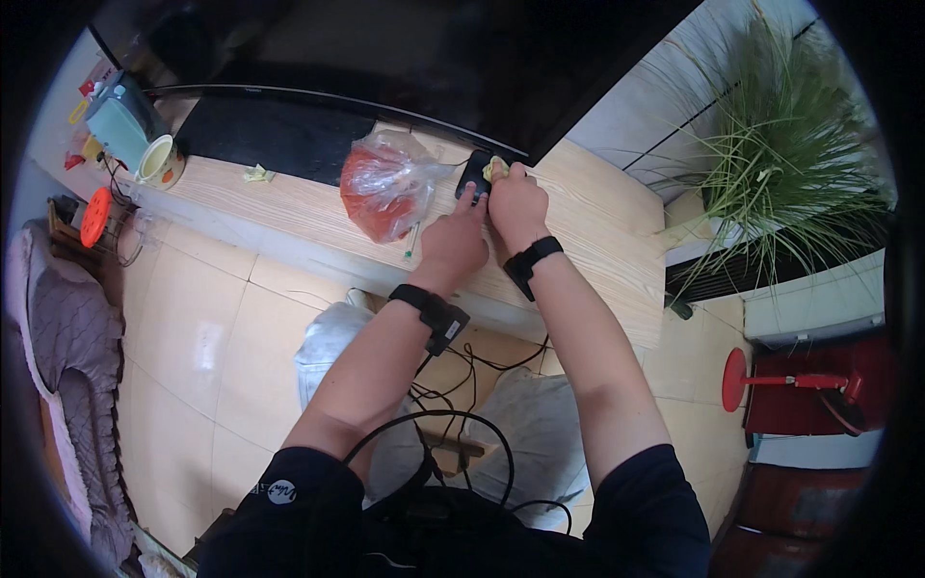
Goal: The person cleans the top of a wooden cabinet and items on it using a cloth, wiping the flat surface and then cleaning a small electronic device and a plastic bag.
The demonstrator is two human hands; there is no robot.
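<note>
A small black box (473, 175) with rounded corners lies on the light wood-grain top of a low cabinet (592, 217), close below a large dark television screen (405, 65). Two extended fingers of my left hand (457, 242) hold its near edge; the other fingers of that hand are partly hidden. My right hand (519, 202) grips a crumpled yellow-green cloth (493, 168) against the box's right side. Just left of my hands sits a clear plastic bag (390, 184) with something orange-red inside. A thin stick with a green tip (409, 253) lies beside the bag.
Farther left are a crumpled pale-green scrap (258, 173), a black panel (274, 134) and a cream cup (160, 162). A grassy potted plant (780, 166) leans in at right. Black cables (470, 361) hang between my knees, and a red stand (788, 380) is at far right.
</note>
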